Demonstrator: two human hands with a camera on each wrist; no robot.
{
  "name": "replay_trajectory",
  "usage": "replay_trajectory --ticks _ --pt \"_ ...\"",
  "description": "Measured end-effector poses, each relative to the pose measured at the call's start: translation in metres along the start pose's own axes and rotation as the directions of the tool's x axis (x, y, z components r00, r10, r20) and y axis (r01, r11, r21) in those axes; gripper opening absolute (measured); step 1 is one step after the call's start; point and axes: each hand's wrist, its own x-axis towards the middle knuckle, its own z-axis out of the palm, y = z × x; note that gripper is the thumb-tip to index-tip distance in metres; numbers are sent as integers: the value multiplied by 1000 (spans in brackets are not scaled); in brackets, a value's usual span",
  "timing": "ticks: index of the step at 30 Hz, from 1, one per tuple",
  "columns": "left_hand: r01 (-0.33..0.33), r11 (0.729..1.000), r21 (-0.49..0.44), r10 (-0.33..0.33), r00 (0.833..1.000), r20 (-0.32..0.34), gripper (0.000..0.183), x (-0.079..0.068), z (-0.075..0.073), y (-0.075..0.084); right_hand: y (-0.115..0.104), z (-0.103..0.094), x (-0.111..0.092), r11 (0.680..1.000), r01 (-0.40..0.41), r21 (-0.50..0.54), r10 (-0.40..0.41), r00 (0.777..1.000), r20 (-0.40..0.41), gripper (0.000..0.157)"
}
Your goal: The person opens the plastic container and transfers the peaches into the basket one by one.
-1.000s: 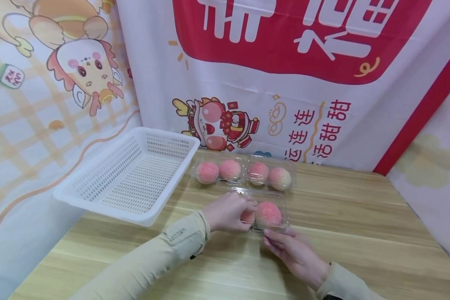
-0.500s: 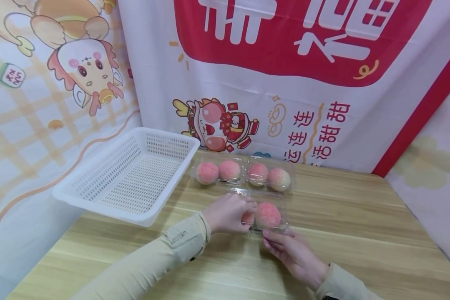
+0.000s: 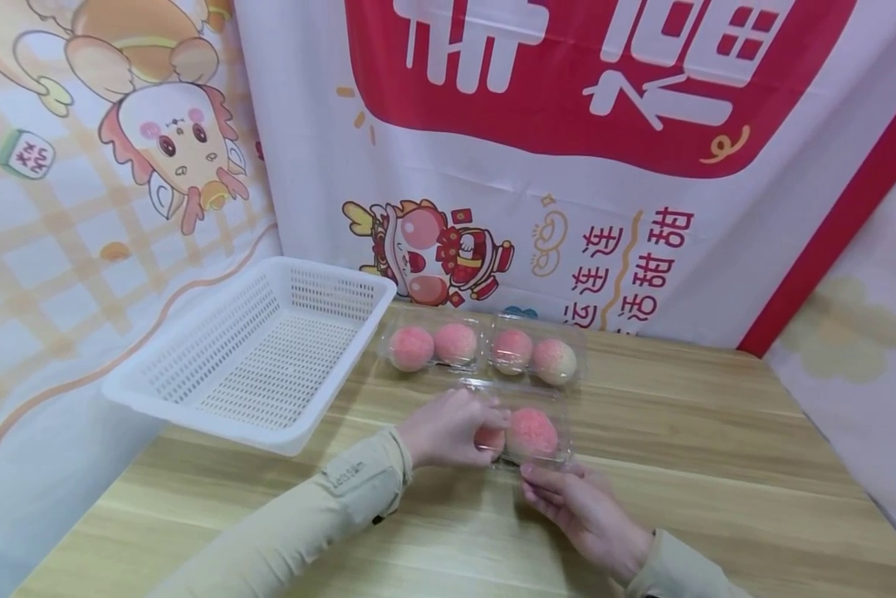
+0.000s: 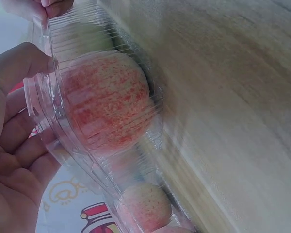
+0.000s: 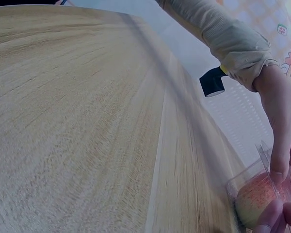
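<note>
A clear plastic clamshell box [image 3: 557, 404] holding two pink peaches [image 3: 532, 433] sits on the table in front of me. My left hand [image 3: 451, 428] reaches across its left side and partly hides one peach. In the left wrist view, the left thumb [image 4: 41, 63] presses on the box's rim while the fingers lie behind the lid. At the front right edge, my right hand [image 3: 585, 511] pinches the rim between thumb and fingertips. The right wrist view catches the right fingertips [image 5: 270, 216] on that rim, beside a peach.
Two more clear boxes, each with two peaches, stand side by side behind: a left one [image 3: 433, 347] and a right one [image 3: 533, 353]. A white perforated plastic basket [image 3: 298, 436] is at the left of the wooden table [image 3: 687, 407]. A printed cloth [image 3: 306, 158] hangs at the back.
</note>
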Motion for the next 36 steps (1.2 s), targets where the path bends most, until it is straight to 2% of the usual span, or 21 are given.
replay_trajectory --ticks 4,10,18,25,36 --pt "-57 998 -35 57 998 -22 15 1 -1 -3 0 -1 1 1000 -5 4 5 1000 18 15" --pt "-30 992 -120 27 999 -25 13 0 -3 -2 0 -2 1 1000 -2 1 2 999 32 12" --pt "-14 994 -111 10 999 -40 20 -1 -4 0 -1 -3 1 1000 -3 5 3 1000 15 7" --pt "0 993 -114 -3 1000 -24 17 1 -5 1 -1 -3 0 1000 4 11 -5 1000 18 7" --pt "-50 990 -131 45 998 -37 11 3 -4 0 -2 -3 1 1000 -10 -5 10 999 39 5"
